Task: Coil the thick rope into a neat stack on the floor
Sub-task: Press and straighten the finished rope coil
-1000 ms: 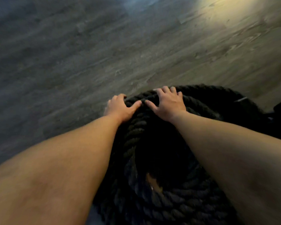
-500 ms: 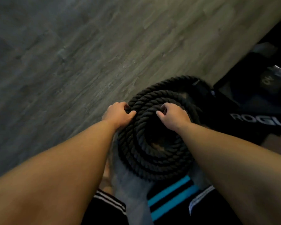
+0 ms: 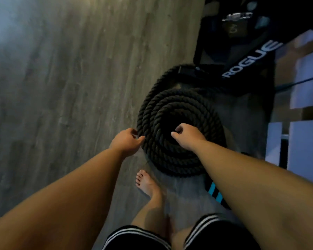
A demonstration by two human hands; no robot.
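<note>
Risen off rope (image 3: pixel 181 112), my right hand (image 3: pixel 187 136) hangs loosely curled, empty; left hand (image 3: pixel 126 140) curled at its edge, grip unclear; I judge stack done.

The grey wood-grain floor (image 3: pixel 61 87) carries the coiled rope (image 3: pixel 170 159), a bare foot (image 3: pixel 146 183) and black ROGUE gear (image 3: pixel 248 56).

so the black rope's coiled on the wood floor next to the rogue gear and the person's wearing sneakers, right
No sneakers: the head view shows a bare foot. The rest stands: the black rope is coiled on the wood floor next to the Rogue gear.
</note>
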